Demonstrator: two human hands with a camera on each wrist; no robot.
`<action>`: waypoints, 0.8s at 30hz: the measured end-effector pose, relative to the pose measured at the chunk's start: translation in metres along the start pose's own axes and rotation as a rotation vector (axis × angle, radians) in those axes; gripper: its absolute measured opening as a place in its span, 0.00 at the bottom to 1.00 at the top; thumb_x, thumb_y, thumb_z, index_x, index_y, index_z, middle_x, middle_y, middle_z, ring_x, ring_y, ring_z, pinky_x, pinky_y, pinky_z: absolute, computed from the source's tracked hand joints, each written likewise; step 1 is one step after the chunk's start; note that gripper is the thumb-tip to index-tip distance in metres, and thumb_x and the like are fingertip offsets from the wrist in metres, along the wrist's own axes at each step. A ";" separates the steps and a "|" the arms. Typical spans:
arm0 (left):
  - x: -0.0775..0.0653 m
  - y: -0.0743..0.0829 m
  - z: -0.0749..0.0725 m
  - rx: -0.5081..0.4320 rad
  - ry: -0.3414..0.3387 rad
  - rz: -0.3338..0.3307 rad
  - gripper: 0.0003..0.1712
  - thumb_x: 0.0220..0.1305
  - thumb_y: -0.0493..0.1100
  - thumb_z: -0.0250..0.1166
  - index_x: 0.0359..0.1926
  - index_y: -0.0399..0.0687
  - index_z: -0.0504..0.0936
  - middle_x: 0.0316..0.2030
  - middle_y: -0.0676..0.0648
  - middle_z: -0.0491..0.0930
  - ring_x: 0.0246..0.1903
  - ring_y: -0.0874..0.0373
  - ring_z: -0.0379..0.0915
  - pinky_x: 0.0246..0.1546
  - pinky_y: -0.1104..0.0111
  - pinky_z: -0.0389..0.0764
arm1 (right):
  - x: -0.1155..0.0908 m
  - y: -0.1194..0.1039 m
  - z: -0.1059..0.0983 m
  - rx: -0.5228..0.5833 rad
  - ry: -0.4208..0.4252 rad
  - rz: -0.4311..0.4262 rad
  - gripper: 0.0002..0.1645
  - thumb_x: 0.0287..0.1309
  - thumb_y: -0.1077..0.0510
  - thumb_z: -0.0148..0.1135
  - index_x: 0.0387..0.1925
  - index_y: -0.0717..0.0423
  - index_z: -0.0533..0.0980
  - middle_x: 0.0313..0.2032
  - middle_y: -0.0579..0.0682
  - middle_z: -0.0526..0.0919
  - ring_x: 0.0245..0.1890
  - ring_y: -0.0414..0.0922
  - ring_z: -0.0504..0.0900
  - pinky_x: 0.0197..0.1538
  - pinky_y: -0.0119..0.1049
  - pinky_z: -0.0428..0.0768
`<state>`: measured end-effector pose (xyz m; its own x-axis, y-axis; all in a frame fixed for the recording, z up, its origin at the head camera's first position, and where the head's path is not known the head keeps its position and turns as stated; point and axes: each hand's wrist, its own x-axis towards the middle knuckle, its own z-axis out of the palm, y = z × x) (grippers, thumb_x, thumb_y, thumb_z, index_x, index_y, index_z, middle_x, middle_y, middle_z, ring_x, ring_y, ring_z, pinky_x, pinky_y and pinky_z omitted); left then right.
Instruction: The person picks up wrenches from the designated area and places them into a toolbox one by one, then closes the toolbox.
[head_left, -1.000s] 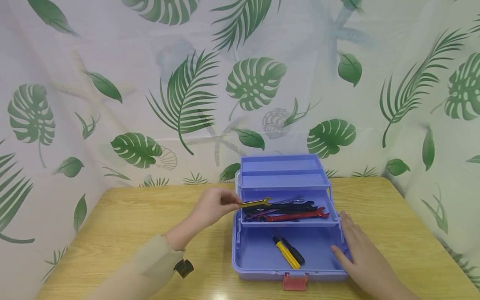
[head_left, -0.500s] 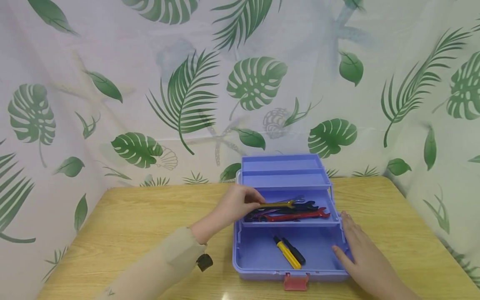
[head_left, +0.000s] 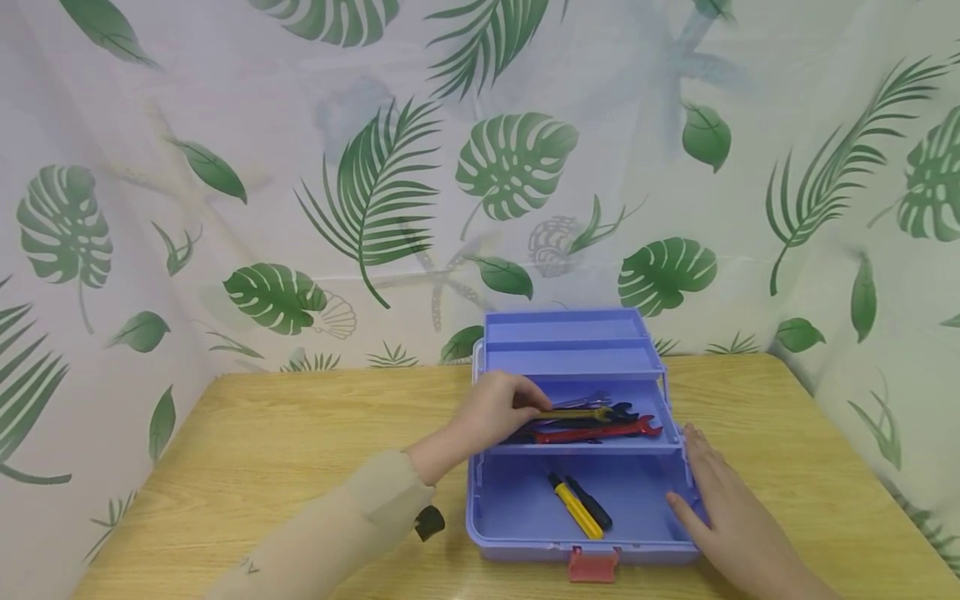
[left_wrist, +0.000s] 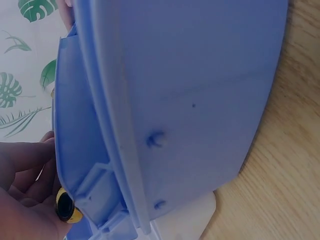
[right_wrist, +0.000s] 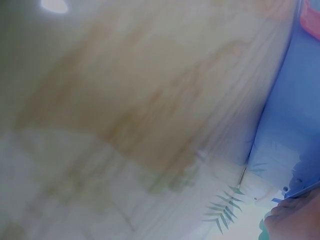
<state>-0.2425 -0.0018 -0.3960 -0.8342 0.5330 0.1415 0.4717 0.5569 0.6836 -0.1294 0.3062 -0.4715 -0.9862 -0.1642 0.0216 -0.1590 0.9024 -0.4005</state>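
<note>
An open blue toolbox [head_left: 525, 533] stands on the wooden table, with stepped trays folded back. My left hand [head_left: 501, 412] pinches a yellow wrench [head_left: 577, 412] and holds it over the middle tray, on a pile of black, red and silver wrenches [head_left: 600, 431]. In the left wrist view the wrench's yellow end [left_wrist: 65, 206] shows by my fingers against the box's outer wall [left_wrist: 190, 100]. My right hand [head_left: 720, 504] rests with straight fingers on the box's right front rim. A yellow and a black screwdriver [head_left: 579, 505] lie in the bottom compartment.
The table [head_left: 262, 450] stretches left of the box and is bordered by a leaf-print curtain [head_left: 375, 192] behind and at both sides. A red latch [head_left: 592, 565] hangs at the box's front. The right wrist view shows blurred tabletop [right_wrist: 125, 100] beside the box wall.
My left hand has carried the yellow wrench rightward from the box's left edge and lowered it onto the wrench pile in the middle tray. The right hand stayed in place.
</note>
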 end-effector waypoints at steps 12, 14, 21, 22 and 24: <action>0.006 -0.001 0.010 -0.020 -0.040 -0.019 0.09 0.71 0.29 0.67 0.46 0.40 0.92 0.45 0.43 0.93 0.48 0.51 0.89 0.50 0.69 0.87 | -0.001 0.001 0.000 0.014 -0.005 0.000 0.55 0.78 0.40 0.56 0.84 0.67 0.42 0.82 0.72 0.49 0.79 0.74 0.54 0.73 0.77 0.61; 0.007 -0.001 0.010 -0.027 -0.038 -0.017 0.10 0.71 0.28 0.67 0.46 0.40 0.92 0.45 0.43 0.93 0.48 0.51 0.89 0.52 0.68 0.88 | 0.000 0.001 0.000 0.010 -0.006 0.001 0.55 0.78 0.40 0.56 0.84 0.68 0.42 0.82 0.72 0.49 0.80 0.74 0.54 0.74 0.76 0.60; 0.010 0.000 0.009 -0.027 -0.034 -0.008 0.10 0.69 0.28 0.68 0.45 0.40 0.92 0.44 0.43 0.92 0.47 0.51 0.89 0.50 0.71 0.87 | -0.001 0.002 0.001 -0.003 -0.002 -0.002 0.55 0.77 0.41 0.57 0.84 0.68 0.42 0.82 0.72 0.49 0.79 0.74 0.54 0.74 0.76 0.61; 0.010 0.000 0.009 -0.030 -0.035 -0.008 0.10 0.69 0.28 0.68 0.46 0.40 0.92 0.44 0.43 0.92 0.48 0.50 0.89 0.50 0.70 0.87 | -0.001 0.001 0.001 0.001 -0.003 -0.001 0.55 0.77 0.41 0.57 0.84 0.68 0.42 0.82 0.72 0.49 0.79 0.74 0.54 0.74 0.76 0.61; 0.010 0.000 0.009 -0.027 -0.036 -0.009 0.10 0.68 0.27 0.69 0.46 0.40 0.92 0.45 0.43 0.92 0.48 0.50 0.89 0.51 0.70 0.87 | -0.001 0.001 0.001 0.007 -0.002 -0.002 0.55 0.78 0.41 0.56 0.84 0.68 0.42 0.82 0.72 0.49 0.80 0.74 0.54 0.74 0.76 0.61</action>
<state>-0.2487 0.0094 -0.4005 -0.8272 0.5511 0.1099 0.4563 0.5446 0.7037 -0.1285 0.3073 -0.4728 -0.9858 -0.1669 0.0205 -0.1607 0.8994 -0.4066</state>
